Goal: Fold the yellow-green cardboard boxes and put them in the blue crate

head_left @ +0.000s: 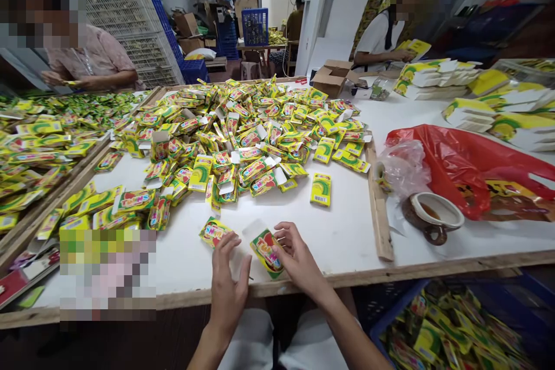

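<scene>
While the right hand [299, 260] pinches a small yellow-green cardboard carton [266, 250], left hand [228, 280] with fingers released beside it, skewed pressure could crease its white flap [254, 229].

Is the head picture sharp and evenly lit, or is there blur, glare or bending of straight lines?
Head view: soft, even light, no glare; left hand, right hand and box are sharp; the table edge curves from lens distortion; a pixelated patch hides things at lower left.

Bare forearms [347, 329]; a white garment [251, 344] covers both thighs.
</scene>
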Demonstrator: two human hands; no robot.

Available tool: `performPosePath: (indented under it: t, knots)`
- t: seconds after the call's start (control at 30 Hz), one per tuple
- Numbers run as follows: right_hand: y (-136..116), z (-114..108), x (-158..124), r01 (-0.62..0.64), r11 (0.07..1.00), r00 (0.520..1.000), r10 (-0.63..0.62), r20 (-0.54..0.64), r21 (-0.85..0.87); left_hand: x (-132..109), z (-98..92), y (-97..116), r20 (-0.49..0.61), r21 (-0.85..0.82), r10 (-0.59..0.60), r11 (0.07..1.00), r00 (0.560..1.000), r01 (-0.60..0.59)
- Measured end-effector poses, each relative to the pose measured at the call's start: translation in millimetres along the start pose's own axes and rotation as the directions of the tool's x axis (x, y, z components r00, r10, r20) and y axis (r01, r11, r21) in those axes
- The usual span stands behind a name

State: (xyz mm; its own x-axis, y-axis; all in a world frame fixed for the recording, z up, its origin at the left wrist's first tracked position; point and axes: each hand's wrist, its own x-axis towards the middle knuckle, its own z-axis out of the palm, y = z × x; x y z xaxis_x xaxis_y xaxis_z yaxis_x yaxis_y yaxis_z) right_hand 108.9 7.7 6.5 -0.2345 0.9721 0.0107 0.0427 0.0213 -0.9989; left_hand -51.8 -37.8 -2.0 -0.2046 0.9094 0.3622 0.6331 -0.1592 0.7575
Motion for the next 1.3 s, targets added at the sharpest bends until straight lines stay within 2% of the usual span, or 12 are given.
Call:
performPosePath:
  t: [0.07,0.13,0.23,0.3,0.43,0.53,0.63,0.73,0.87,0.93,1.1,1.3]
  knots:
    - [2.3,-0.2,-7.5,-0.006,0.991,0.999,0.013,-0.048,0.136,1.1,7.5,8.6,0.054,-0.116,-0.089,0.989,0.995,0.095]
    - [4.3,0.6,-12.4,-0.008,0.976,0.998,0.022,-0.062,0.219,3.1,15.5,15.3,0.170,-0.282,-0.157,0.938,0.973,0.201]
    - [5.0,-3.3,-14.9,0.003,0.980,0.998,0.009,-0.056,0.198,7.8,21.1,20.2,0.309,-0.463,-0.185,0.827,0.933,0.317]
    - [3.6,-9.8,-14.1,0.001,0.992,1.000,0.000,-0.012,0.130,11.5,19.2,20.1,0.379,-0.484,-0.167,0.802,0.910,0.349]
    - [-2.2,-22.2,-5.4,0.026,0.999,0.994,-0.023,0.108,-0.026,19.0,12.1,15.0,0.498,-0.425,-0.147,0.818,0.855,0.388]
    - [-5.4,-25.5,5.4,0.088,0.988,0.989,-0.071,0.133,-0.126,23.0,13.4,11.9,0.451,-0.421,-0.121,0.844,0.884,0.331]
    - [-5.0,-24.1,11.4,0.133,0.982,0.991,-0.127,0.052,-0.134,24.6,19.4,12.5,0.345,-0.480,-0.101,0.835,0.933,0.268]
    - [-3.4,-20.9,8.3,0.140,0.988,0.989,-0.143,-0.039,-0.066,24.9,22.8,17.0,0.308,-0.506,-0.109,0.822,0.945,0.260]
    - [-6.5,-17.7,1.1,0.189,0.976,0.981,-0.191,-0.010,-0.112,26.7,20.0,24.0,0.276,-0.434,-0.098,0.875,0.956,0.215]
    - [-10.1,-16.2,0.9,0.193,0.971,0.980,-0.198,-0.025,-0.143,28.1,18.7,26.0,0.266,-0.437,-0.126,0.868,0.956,0.236]
    - [-17.9,-12.0,7.9,0.093,0.974,0.989,-0.114,-0.091,-0.207,31.8,21.5,27.5,0.261,-0.452,-0.241,0.825,0.935,0.339]
    - [-21.3,-15.1,11.0,0.054,0.977,0.992,-0.076,-0.100,-0.206,36.2,24.7,24.4,0.259,-0.448,-0.283,0.812,0.924,0.374]
